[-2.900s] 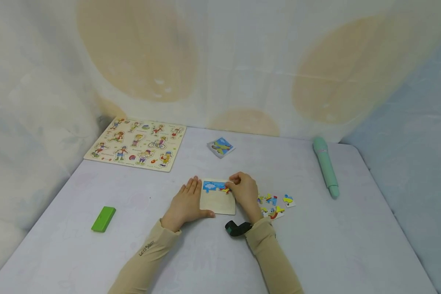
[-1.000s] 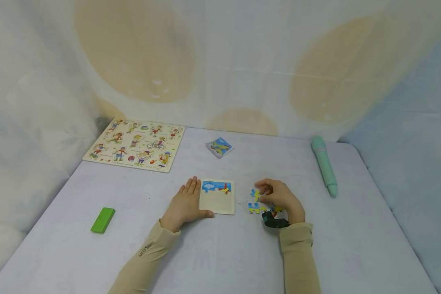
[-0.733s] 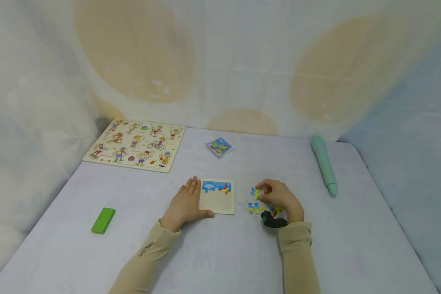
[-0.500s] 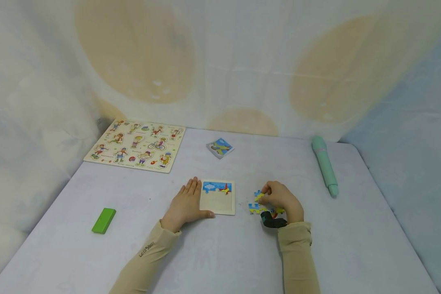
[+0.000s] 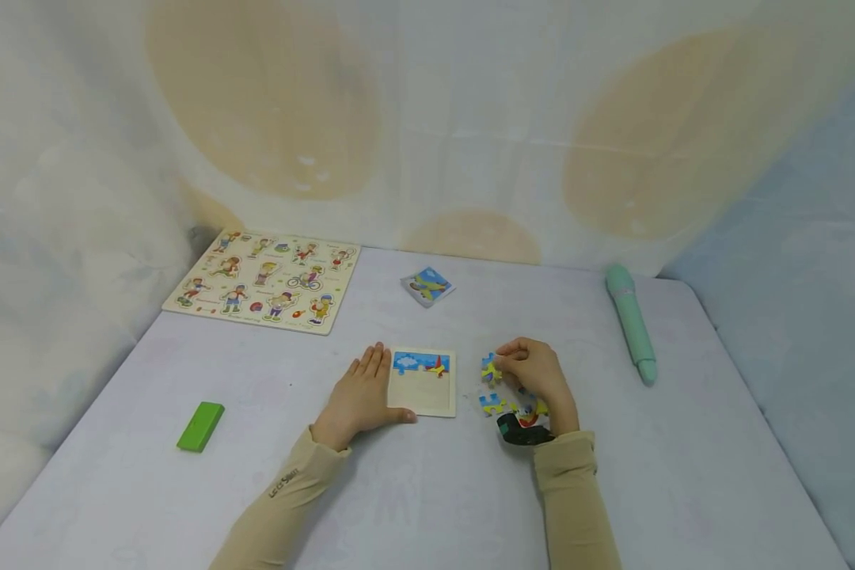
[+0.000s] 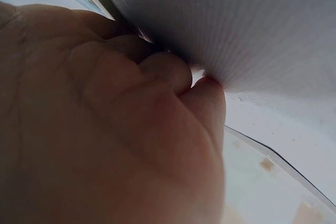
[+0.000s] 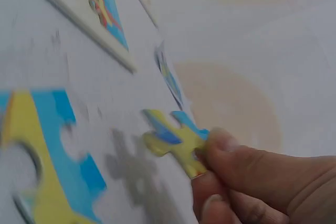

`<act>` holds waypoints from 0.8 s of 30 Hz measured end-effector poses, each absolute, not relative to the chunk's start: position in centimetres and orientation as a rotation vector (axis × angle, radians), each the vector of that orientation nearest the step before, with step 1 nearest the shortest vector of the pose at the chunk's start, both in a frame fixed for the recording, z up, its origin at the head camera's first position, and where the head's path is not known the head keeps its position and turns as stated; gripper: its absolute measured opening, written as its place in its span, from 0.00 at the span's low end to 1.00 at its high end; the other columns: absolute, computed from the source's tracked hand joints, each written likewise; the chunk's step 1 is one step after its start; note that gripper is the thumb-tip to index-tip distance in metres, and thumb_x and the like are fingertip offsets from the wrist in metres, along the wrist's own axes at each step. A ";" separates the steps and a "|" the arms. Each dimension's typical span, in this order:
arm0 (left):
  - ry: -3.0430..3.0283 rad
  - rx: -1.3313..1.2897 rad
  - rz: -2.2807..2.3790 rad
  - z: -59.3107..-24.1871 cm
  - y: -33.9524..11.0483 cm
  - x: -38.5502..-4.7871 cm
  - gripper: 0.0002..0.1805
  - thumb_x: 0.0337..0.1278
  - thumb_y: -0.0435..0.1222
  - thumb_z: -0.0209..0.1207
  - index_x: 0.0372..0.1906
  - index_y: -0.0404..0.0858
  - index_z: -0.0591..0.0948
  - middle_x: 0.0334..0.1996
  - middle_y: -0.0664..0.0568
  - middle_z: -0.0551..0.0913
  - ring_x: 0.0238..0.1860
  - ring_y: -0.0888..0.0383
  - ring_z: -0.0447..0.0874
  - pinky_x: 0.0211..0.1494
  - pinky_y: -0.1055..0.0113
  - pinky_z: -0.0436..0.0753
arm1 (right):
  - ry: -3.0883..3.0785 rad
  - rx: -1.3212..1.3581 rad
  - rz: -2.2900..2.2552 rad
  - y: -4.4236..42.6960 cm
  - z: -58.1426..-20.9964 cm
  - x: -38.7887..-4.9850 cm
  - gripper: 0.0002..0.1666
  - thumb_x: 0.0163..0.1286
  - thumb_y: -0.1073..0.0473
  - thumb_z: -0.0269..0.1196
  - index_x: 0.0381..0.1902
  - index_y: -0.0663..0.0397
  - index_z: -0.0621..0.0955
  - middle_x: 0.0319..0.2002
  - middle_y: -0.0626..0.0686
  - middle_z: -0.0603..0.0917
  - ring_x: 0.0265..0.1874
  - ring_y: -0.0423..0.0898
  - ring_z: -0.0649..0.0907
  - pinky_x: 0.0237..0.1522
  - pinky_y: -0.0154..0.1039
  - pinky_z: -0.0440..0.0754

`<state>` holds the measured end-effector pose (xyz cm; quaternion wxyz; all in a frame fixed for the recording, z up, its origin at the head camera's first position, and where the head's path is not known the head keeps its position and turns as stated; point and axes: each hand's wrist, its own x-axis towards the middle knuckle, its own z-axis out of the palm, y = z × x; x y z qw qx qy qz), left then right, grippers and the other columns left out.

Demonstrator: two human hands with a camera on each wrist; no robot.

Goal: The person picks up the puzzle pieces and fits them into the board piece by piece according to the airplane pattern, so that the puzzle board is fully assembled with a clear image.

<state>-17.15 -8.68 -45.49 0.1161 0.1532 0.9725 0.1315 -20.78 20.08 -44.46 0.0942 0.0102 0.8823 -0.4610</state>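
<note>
The right grip point(image 5: 537, 368) pinches a yellow-and-blue jigsaw piece point(image 7: 184, 149); to its left, the left grip point(image 5: 359, 397), fingers extended, rests against the wooden puzzle tray point(image 5: 420, 394).

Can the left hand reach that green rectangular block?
Probably yes: nothing seems to stand between the left hand and the green rectangular block, though the fingers lie beside the pale square wooden board.

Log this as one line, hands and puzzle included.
Left hand: at left edge of puzzle board | Right hand: pinches puzzle piece above table | Fitted pieces: along top only | Loose pieces: right of board
</note>
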 end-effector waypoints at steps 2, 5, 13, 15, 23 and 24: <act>2.848 0.446 0.385 -45.5 -8.7 -17.2 0.65 0.43 0.66 0.65 0.74 0.26 0.52 0.76 0.34 0.49 0.77 0.41 0.47 0.78 0.48 0.55 | 2.585 0.047 -1.439 19.2 -44.6 -20.8 0.12 0.66 0.59 0.65 0.42 0.62 0.82 0.33 0.57 0.88 0.23 0.41 0.81 0.25 0.32 0.78; 2.845 0.444 0.377 -45.5 -8.6 -17.2 0.65 0.43 0.66 0.65 0.74 0.26 0.51 0.76 0.34 0.49 0.78 0.41 0.46 0.78 0.48 0.55 | 2.551 0.006 -1.467 17.4 -44.8 -20.8 0.11 0.65 0.59 0.66 0.40 0.62 0.81 0.30 0.55 0.87 0.22 0.40 0.81 0.26 0.31 0.77; 2.851 0.443 0.389 -45.6 -8.7 -17.1 0.65 0.42 0.67 0.64 0.74 0.26 0.52 0.76 0.34 0.50 0.77 0.41 0.47 0.78 0.47 0.55 | 2.645 -0.125 -1.363 11.7 -45.4 -19.9 0.08 0.61 0.58 0.69 0.34 0.54 0.81 0.25 0.51 0.87 0.23 0.40 0.79 0.26 0.32 0.74; 2.850 0.440 0.400 -45.6 -8.7 -17.1 0.66 0.42 0.67 0.64 0.74 0.26 0.52 0.76 0.34 0.50 0.77 0.40 0.47 0.77 0.47 0.55 | 2.696 -0.160 -1.318 10.7 -45.6 -19.5 0.07 0.62 0.59 0.68 0.33 0.54 0.81 0.25 0.50 0.86 0.23 0.40 0.79 0.26 0.31 0.73; 2.853 0.441 0.402 -45.6 -8.6 -17.0 0.65 0.43 0.66 0.64 0.74 0.26 0.52 0.76 0.33 0.50 0.77 0.41 0.47 0.78 0.47 0.54 | 2.813 -0.199 -1.268 9.2 -46.5 -19.2 0.05 0.63 0.59 0.67 0.32 0.54 0.81 0.23 0.49 0.84 0.21 0.38 0.77 0.24 0.30 0.71; 2.855 0.441 0.403 -45.5 -8.6 -17.1 0.65 0.43 0.66 0.65 0.74 0.26 0.52 0.76 0.33 0.50 0.77 0.41 0.47 0.78 0.47 0.54 | 2.833 -0.202 -1.255 9.1 -46.5 -19.3 0.05 0.63 0.59 0.67 0.32 0.54 0.81 0.24 0.48 0.84 0.21 0.38 0.77 0.24 0.30 0.72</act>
